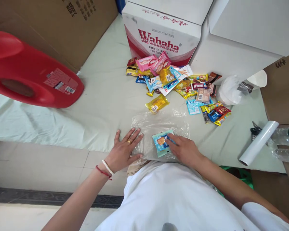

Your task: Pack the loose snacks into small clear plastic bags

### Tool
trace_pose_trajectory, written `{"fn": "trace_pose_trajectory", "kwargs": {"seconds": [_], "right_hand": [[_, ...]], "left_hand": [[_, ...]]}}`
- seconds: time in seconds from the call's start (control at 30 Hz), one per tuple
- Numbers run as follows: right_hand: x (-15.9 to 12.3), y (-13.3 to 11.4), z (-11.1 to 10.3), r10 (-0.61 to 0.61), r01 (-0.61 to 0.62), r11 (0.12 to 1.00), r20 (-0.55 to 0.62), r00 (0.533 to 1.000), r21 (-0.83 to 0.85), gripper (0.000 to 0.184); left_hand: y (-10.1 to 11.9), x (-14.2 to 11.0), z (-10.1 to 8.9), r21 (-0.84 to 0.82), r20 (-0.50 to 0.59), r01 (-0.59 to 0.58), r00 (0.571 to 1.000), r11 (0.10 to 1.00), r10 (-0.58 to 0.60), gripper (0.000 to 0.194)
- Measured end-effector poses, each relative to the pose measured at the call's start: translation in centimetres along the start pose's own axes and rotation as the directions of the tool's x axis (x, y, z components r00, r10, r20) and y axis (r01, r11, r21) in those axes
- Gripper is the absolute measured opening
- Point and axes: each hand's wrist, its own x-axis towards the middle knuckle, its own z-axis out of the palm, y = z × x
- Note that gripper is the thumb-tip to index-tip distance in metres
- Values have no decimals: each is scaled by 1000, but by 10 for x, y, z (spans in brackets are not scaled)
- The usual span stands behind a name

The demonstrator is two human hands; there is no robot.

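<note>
My left hand (125, 147) lies flat with fingers spread on the left edge of a sheet of clear plastic film (146, 128). A ring, a beaded bracelet and a red cord are on that hand and wrist. On the film rests a light-blue snack packet (162, 143) with a round biscuit picture. My right hand (185, 149) reaches over the packet's right side, its stretched fingers touching the top; the thumb is hidden. Just beyond the film is a yellow snack packet (157, 103).
A pile of assorted snack packets (163, 77) sits before a Wahaba-style white-and-red carton (159, 35). A red jug (38, 73) stands left. Rightward are a white plastic bag (230, 91), a white bowl (257, 79), a film roll (258, 142) and clear bottles (285, 136).
</note>
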Motion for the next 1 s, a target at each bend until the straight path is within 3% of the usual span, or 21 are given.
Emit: {"fn": "trace_pose_trajectory", "kwargs": {"seconds": [0.07,0.13,0.23,0.4,0.53,0.63,0.73,0.87,0.93,1.0], "right_hand": [[8,-9,2,-47,53,998,141,989,-40,57],[14,-11,-2,-70,84,995,199,977,-61,67],[22,-10,-8,-74,93,992,211,975,-84,57],[42,-12,2,68,-35,987,218,974,-155,47],[45,-14,8,129,-107,988,220,967,-108,52],[29,-5,-1,42,-57,994,146,988,93,50],[2,10,-10,-60,51,969,30,998,241,48],[-25,18,2,-78,75,980,9,997,186,71],[-32,15,15,-90,91,986,-16,996,140,59],[-33,13,24,-113,127,980,-103,988,152,32]], "left_hand": [[1,-1,1,3,-2,4,1000,1000,-4,83],[2,-2,2,2,-4,0,1000,1000,0,89],[3,-1,3,4,-11,3,1000,1000,-3,92],[0,-3,6,11,-30,14,999,1000,-14,95],[2,-9,4,40,-175,49,984,998,-41,93],[8,-14,-4,40,-269,-57,961,998,66,71],[11,-14,-14,-111,-169,-259,956,959,239,77],[7,-15,-20,-364,-64,-308,950,879,306,76],[5,-18,-18,-365,-44,-286,956,886,291,76],[6,-23,-13,-309,-41,-271,961,912,272,73]]}}
